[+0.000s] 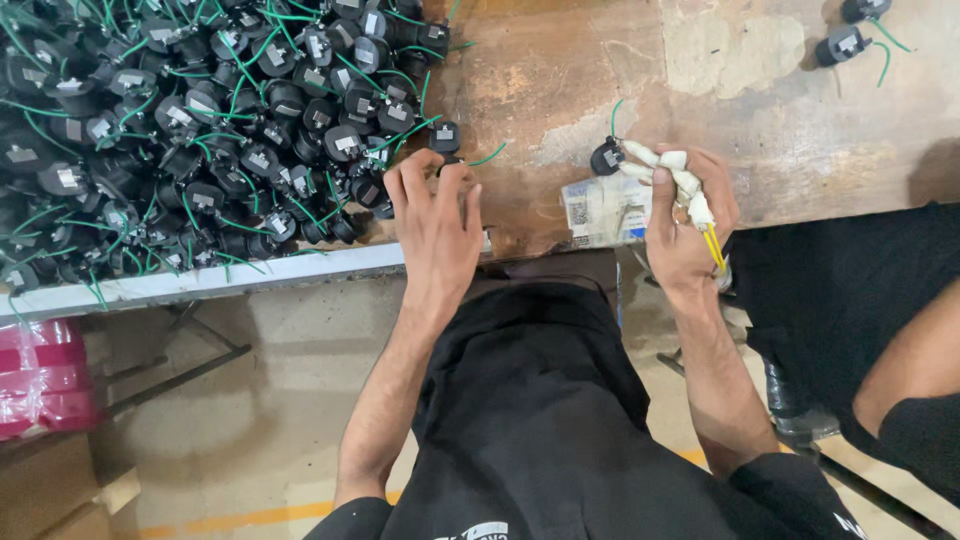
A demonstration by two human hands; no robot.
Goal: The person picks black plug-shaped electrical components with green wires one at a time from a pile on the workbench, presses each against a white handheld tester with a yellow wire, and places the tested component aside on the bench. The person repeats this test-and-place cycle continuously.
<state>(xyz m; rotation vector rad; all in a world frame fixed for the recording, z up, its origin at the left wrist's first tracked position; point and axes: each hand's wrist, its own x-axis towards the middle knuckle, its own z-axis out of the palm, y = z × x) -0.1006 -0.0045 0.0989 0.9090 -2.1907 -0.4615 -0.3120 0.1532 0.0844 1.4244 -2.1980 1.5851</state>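
Black round part [606, 157], green wire.

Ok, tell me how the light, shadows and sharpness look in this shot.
Head view: even, soft light on the worn wooden table, with no harsh glare; the black parts in the pile merge in the dark, only their metal tabs and green wires stand out; the left hand and right hand are sharp; a dark shadow sits at the right table edge; the floor shows mild wide-angle stretch.

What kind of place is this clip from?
Probably a small assembly workshop: a big pile of identical black parts with green wires covers a worn wooden workbench, and the right hand, its fingers taped, holds one such part.
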